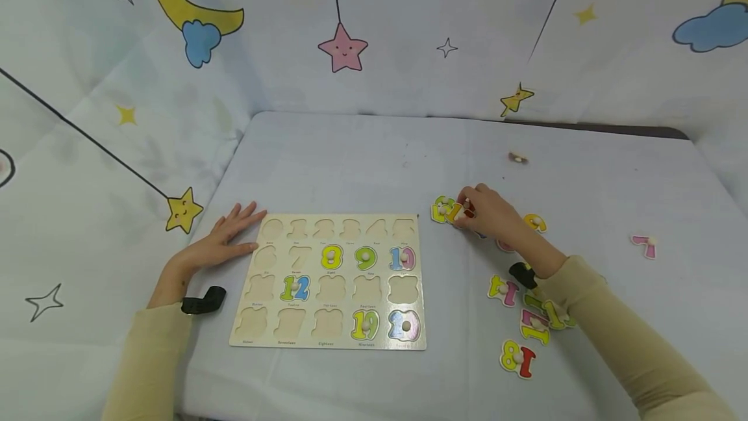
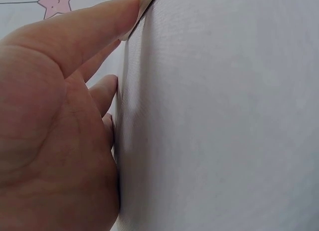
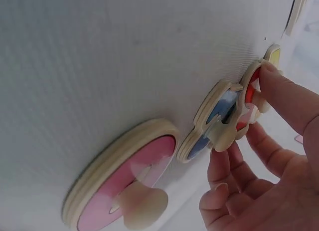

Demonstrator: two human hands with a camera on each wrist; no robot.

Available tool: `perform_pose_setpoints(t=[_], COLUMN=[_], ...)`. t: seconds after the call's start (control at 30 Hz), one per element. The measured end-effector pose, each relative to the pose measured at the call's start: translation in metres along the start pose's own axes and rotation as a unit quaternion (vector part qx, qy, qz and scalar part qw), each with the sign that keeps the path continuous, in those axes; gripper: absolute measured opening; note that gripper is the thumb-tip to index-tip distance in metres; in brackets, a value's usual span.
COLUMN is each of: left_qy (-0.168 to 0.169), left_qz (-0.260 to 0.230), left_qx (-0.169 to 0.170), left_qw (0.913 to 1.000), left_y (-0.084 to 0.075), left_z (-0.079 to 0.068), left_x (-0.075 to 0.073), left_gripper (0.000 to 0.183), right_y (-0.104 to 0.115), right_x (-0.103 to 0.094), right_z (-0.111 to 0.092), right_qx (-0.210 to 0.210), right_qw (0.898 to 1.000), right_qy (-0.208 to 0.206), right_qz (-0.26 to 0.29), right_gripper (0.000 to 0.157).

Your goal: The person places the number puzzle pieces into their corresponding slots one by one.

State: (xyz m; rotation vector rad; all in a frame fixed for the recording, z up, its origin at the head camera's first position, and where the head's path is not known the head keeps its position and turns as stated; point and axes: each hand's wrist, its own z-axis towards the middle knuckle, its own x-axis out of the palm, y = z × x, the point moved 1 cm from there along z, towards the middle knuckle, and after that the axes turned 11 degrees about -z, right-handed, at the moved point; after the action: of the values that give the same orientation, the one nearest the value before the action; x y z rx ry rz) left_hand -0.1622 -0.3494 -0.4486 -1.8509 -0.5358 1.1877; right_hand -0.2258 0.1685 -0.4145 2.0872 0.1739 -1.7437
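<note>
A red number piece lies near the top right corner of the number board, pinched by the right hand; the left hand, fingers spread, touches the board's left edge; loose number pieces lie toward the right edge of the table

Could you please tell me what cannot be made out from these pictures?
Red piece: number obscured by the right hand, head view.
Far piece: number too small and blurred, head view.
Anything under the right sleeve: hidden by it, head view.
Board: mostly cut off by the top edge, left wrist view.
Pink piece: partly cut off by the bottom edge, right wrist view.
</note>
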Motion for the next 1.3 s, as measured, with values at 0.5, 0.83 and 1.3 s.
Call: perform_pose_setpoints(t=[0.5,0.83,1.3], left_qy=[0.001,0.004,0.005], left_qz=[-0.004,0.0,-0.004], left_qx=[0.002,0.003,0.008], left_qw=[1.0,1.0,1.0], left_y=[-0.004,-0.001,-0.001], left_z=[-0.001,0.0,-0.001], left_x=[-0.001,-0.001,-0.001], left_gripper=[0.069,0.07,0.07], right_y=[-0.001,-0.005,0.007], right_x=[0.002,-0.002,-0.019], right_z=[-0.009,-0.013,-0.02], right_qx=[0.015,-0.053,-0.054], right_qw=[1.0,0.998,0.993], right_qy=[-0.008,-0.019,-0.037], right_qz=[0.02,0.033,0.097], right_gripper=[0.037,0.019,0.012])
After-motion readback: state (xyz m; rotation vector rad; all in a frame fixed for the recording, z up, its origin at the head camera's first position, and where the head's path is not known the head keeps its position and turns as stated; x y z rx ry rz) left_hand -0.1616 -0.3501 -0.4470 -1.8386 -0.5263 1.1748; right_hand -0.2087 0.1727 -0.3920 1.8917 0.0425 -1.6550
